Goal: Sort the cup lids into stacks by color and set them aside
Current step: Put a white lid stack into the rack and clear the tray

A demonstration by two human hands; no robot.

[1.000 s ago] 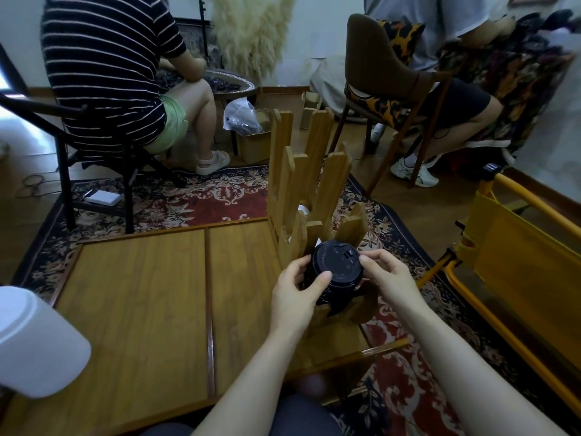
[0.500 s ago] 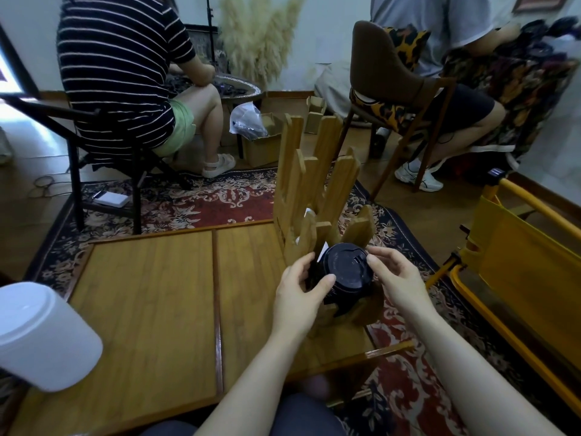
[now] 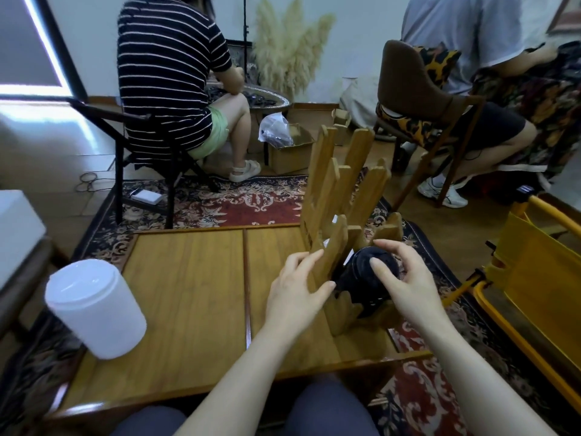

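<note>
stack of black plastic cup lids [image 3: 366, 280] lay on its side in the near slot of the slatted wooden rack [image 3: 338, 196] | right hand [image 3: 408, 278] curled over the stack, apparently gripping | left hand [image 3: 298, 289] open-fingered against the rack's side | rack on bamboo tabletop [image 3: 188, 294] | white cylindrical plastic container [image 3: 94, 309] at left

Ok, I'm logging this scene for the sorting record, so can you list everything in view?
Stack of black plastic cup lids: one, black, lying in the wooden rack.
Slatted wooden rack: one, light brown, right side of table.
Low wooden table: one, brown, on patterned rug.
White plastic cylindrical container: one, table's left edge.
Cardboard box: one, brown, floor behind.
Yellow metal-framed chair: one, far right.
Seated people: two, backs turned, behind.
Left hand: fingers straight, against the rack.
Right hand: fingers spread loosely over the lids; grip unclear.
</note>
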